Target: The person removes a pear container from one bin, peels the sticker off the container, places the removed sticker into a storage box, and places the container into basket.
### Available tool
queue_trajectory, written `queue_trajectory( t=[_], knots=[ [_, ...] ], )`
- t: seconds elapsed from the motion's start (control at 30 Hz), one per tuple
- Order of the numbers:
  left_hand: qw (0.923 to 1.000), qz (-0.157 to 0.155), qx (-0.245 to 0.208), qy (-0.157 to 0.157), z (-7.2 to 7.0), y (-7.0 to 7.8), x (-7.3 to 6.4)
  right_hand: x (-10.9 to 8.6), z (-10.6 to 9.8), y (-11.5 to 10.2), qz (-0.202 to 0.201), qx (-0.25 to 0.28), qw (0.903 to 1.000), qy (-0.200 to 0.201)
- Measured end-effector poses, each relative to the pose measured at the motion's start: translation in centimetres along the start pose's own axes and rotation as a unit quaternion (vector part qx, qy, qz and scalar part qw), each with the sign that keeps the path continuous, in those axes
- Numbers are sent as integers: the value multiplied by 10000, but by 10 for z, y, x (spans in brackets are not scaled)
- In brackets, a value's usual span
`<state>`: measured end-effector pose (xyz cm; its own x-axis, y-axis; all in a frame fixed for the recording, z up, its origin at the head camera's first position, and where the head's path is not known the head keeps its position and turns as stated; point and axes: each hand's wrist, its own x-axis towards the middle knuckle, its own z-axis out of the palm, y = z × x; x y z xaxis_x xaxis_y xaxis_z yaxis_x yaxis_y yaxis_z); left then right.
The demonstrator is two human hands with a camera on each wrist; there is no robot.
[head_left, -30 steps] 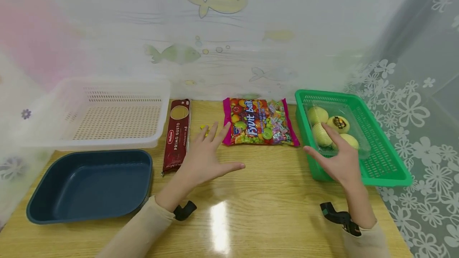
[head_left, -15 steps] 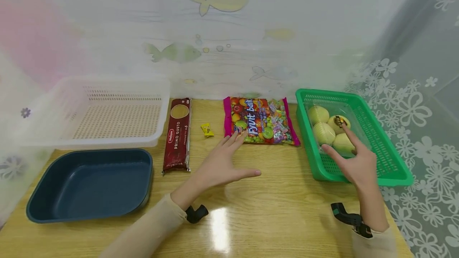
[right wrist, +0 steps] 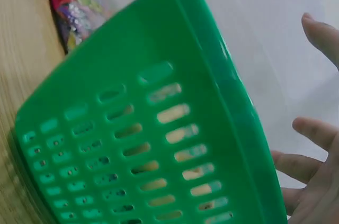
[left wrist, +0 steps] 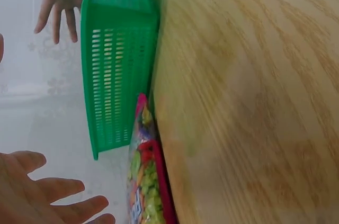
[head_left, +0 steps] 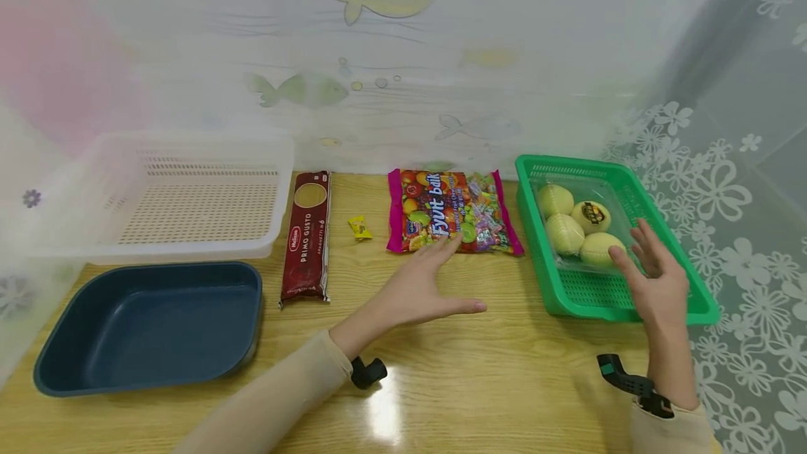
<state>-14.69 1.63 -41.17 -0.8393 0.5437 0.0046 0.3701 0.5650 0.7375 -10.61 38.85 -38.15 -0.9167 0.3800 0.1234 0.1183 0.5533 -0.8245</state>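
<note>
Hovering over the basket (head_left: 589, 291)'s near edge: right hand (head_left: 663, 286), fingers spread loosely, thumb apart, holding nothing. Fruit pack (head_left: 570, 230) is sitting inside the basket, near that thumb. Left hand (head_left: 419, 289) is hanging above the table (head_left: 479, 384), slanting inward, fingers pointing toward the candy bag (head_left: 457, 205), thumb sticking out sideways, also gripping nothing. Bag is lying between the yellow sweet (head_left: 360, 227) and the basket.

Left hand (head_left: 416, 293) is hovering by fruit-candy bag (head_left: 452, 209); right hand (head_left: 662, 293) hovering at green basket (head_left: 536, 251), pale fruits (head_left: 564, 234) sitting inside.
</note>
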Motion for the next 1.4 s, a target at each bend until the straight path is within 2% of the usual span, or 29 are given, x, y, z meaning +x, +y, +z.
queue_trajectory(
  t=[0.07, 0.17, 0.3, 0.47, 0.7, 0.87, 1.07, 1.3, 1.4],
  knots=[
    [10000, 34, -90, 1, 3, 1, 3, 1, -3, 2, 64, 181, 9998, 39],
    [9997, 36, -252, -12, 8, 2, 9, 4, -7, 7, 126, 837, 9964, 32],
    [9988, 3, -488, -71, 17, 4, 16, 8, -11, 12, 202, 1810, 9832, 81],
    [9971, -23, -750, -154, 31, 3, 23, 12, -17, 14, 267, 2281, 9731, 163],
    [9951, -54, -991, -41, 43, 8, 34, 19, -23, 17, 289, 2149, 9758, 288],
    [9922, -14, -1235, -168, 53, 15, 42, 22, -28, 22, 473, 2121, 9752, 413],
    [9893, -89, -1435, -249, 68, 24, 51, 27, -34, 26, 709, 1910, 9786, 275],
    [9871, -115, -1585, -184, 77, 34, 60, 34, -35, 30, 875, 1451, 9854, 160],
    [9857, -87, -1673, -189, 78, 37, 62, 38, -35, 31, 859, 940, 9918, -67]
  ],
)
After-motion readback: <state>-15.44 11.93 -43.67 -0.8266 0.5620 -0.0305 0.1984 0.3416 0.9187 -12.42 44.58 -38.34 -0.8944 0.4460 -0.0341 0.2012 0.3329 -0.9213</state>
